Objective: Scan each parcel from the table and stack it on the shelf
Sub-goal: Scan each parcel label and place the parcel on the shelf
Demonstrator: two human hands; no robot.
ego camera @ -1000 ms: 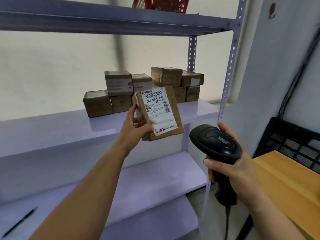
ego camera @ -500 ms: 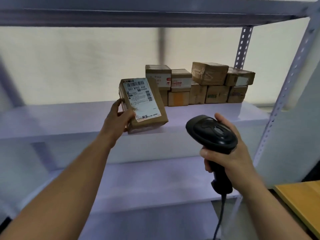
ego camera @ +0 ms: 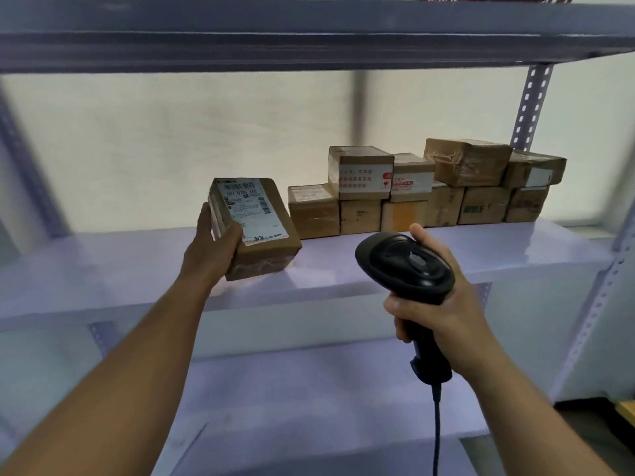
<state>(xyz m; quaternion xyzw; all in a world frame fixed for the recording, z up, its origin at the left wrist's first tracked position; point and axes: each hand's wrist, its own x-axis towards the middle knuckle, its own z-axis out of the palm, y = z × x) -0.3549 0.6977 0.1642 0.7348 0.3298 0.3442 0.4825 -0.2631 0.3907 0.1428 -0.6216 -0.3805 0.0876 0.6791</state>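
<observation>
My left hand (ego camera: 211, 250) grips a brown cardboard parcel (ego camera: 261, 247) with a white barcode label on top. The parcel is tilted, its lower edge at or just above the pale shelf board (ego camera: 515, 247), left of the stack. My right hand (ego camera: 436, 304) holds a black barcode scanner (ego camera: 405, 261) by its handle, in front of the shelf and lower right of the parcel. A two-level stack of brown parcels (ego camera: 429, 190) stands at the back right of the same shelf board.
An upper shelf board (ego camera: 309, 32) runs across overhead. A lower shelf board (ego camera: 309, 389) lies under my arms. A perforated upright post (ego camera: 531, 108) stands at the right behind the stack. The scanner's cable (ego camera: 437, 434) hangs down. A yellow table corner (ego camera: 627, 408) shows at far right.
My left hand has carried the parcel forward and down toward the shelf board beside the stack, flattening its tilt. The scanner hand has hardly moved. My view has shifted closer to the shelf.
</observation>
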